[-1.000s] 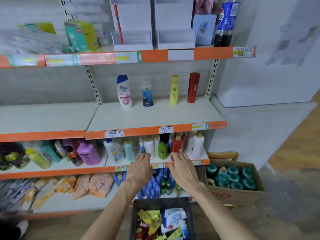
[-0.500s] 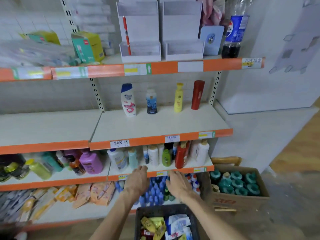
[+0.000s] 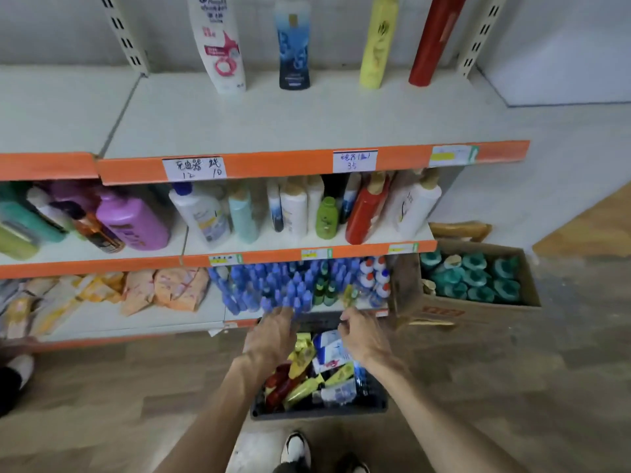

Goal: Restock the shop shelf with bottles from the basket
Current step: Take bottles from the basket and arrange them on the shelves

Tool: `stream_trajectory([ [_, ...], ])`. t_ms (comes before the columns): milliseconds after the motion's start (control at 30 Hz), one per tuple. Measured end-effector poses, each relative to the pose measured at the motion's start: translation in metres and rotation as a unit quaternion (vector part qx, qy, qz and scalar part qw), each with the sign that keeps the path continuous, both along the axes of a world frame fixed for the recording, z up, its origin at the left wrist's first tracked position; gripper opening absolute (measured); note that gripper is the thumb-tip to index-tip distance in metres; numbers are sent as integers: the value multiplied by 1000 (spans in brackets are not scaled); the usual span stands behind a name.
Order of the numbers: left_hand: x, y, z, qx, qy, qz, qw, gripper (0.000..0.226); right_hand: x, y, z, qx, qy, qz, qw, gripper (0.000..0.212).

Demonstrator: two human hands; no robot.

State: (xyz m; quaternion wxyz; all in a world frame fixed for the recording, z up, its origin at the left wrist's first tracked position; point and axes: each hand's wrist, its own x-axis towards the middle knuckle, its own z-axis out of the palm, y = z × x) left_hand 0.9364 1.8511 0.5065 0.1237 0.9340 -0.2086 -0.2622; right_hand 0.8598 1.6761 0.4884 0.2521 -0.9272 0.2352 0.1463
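A dark basket stands on the floor in front of the shelving, filled with several yellow, red and white-blue bottles. My left hand hovers over its far left rim, fingers spread, holding nothing. My right hand hovers over its far right side, fingers loosely curled, nothing visibly held. The wide white shelf above carries a white shampoo bottle, a blue bottle, a yellow bottle and a red bottle along its back.
The middle shelf is packed with upright bottles. Blue-capped bottles crowd the lowest shelf just beyond my hands. A cardboard box of teal-capped items sits on the floor to the right. My shoes are near the basket.
Both hands dropped from the middle shelf's front edge down to the basket's far rim. The view tilted downward and moved closer, so the top shelf is out of sight.
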Motion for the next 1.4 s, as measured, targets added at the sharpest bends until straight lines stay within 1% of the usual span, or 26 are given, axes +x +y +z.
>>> stream_trajectory([
  [100, 4, -4, -53, 7, -5, 9, 1000, 40, 1, -5, -58, 9, 1, 2, 1000, 21],
  [167, 6, -10, -102, -6, -8, 4, 1000, 38, 5, -9, -103, 10, -12, 7, 1000, 22],
  [300, 4, -26, -231, -26, -14, -25, 999, 33, 13, -29, -219, -6, -26, 22, 999, 22],
  [433, -5, -39, -363, -13, -29, -45, 998, 35, 10, -53, -343, -27, -20, 27, 999, 24],
  [533, -9, -53, -457, -9, -22, -61, 998, 34, 7, -65, -435, -57, -22, 29, 998, 27],
  [633, -12, -64, -537, 9, -27, -78, 997, 35, -1, -66, -520, -82, -5, 73, 994, 36],
  [733, -9, -69, -596, 18, -40, -89, 995, 36, -9, -69, -584, -161, 9, 154, 975, 56],
  [833, 6, -80, -634, 3, -63, -80, 995, 48, -10, -78, -622, -210, -3, 191, 959, 72],
  [900, 11, -89, -651, 6, -60, -75, 995, 55, -11, -78, -634, -236, -6, 218, 947, 77],
  [967, 9, -98, -661, 23, -44, -83, 995, 61, -11, -77, -636, -235, -6, 219, 947, 80],
  [1033, 6, -104, -669, 45, -47, -103, 992, 66, -9, -76, -636, -224, -6, 215, 951, 82],
  [1133, 15, -110, -679, 56, -83, -119, 988, 67, 1, -78, -644, -224, -71, 211, 949, 83],
  [1200, 27, -112, -686, 69, -99, -126, 985, 74, 7, -79, -663, -236, -95, 211, 944, 79],
  [1233, 32, -114, -690, 74, -99, -127, 984, 77, 11, -80, -674, -235, -89, 213, 944, 75],
  [1300, 36, -117, -697, 71, -93, -126, 985, 76, 13, -79, -695, -255, -106, 226, 934, 56],
  [1333, 37, -119, -701, 60, -90, -123, 986, 74, 13, -78, -703, -258, -112, 225, 933, 51],
  [1400, 37, -120, -706, 45, -93, -124, 987, 71, 10, -74, -707, -249, -99, 228, 936, 57],
])
